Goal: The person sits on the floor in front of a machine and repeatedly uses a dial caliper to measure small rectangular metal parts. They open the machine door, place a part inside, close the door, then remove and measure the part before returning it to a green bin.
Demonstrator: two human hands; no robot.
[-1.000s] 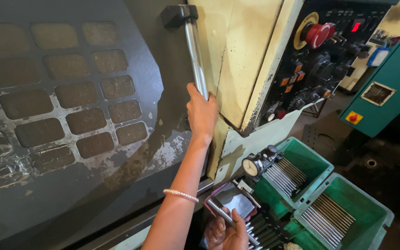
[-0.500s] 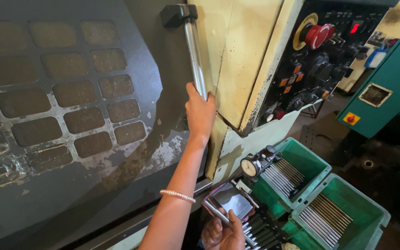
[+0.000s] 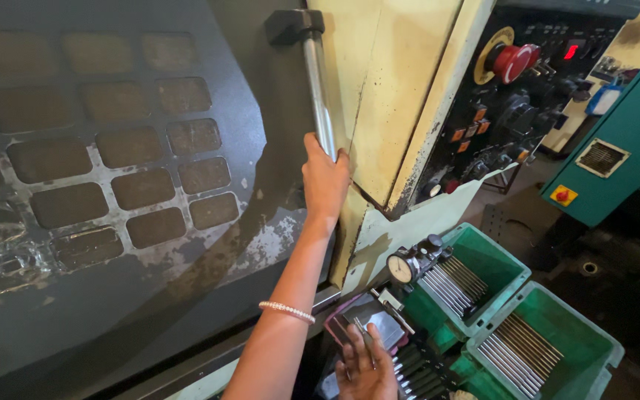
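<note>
Up close, the door handle [image 3: 318, 89] is a slim, polished metal bar with a black bracket at its top end, fixed along the right edge of the dark grey machine door [image 3: 112, 222] with its grid of grimy window panes. Its long axis runs nearly straight up and down, leaning slightly rightward toward the bottom. The left hand [image 3: 325, 180] is wrapped around the lower end of the bar, fingers clamped on it, with the arm stretched upward from the bottom of the view and a beaded bracelet [image 3: 286, 311] on the wrist. The right hand [image 3: 365, 368] sits low, just beside some metal parts; whether its fingers hold anything I cannot tell. To the right stand two green bins [image 3: 550, 355] of thin steel rods, a dial gauge [image 3: 401, 268], and a black control panel [image 3: 512, 96] with a red button.
</note>
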